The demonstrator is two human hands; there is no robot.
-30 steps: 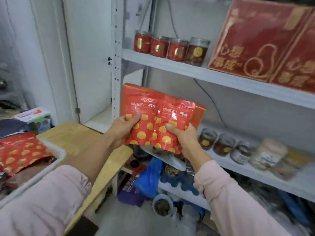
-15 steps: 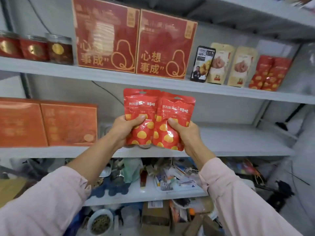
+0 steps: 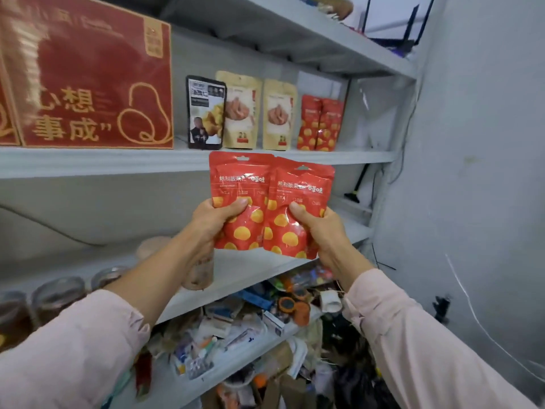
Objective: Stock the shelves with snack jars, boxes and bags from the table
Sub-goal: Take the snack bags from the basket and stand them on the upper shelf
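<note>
Left hand (image 3: 210, 222), right hand (image 3: 321, 228) each grip red snack bag (image 3: 239, 184), side by side below shelf (image 3: 118, 163).

Glossy red plastic snack bags (image 3: 269, 208); matt painted metal shelf (image 3: 118, 163); soft cloth sleeves (image 3: 427, 343).

A single head-worn view faces forward, close to the shelves (image 3: 118, 165), which run leftward from the wall (image 3: 486, 172) at right.
</note>
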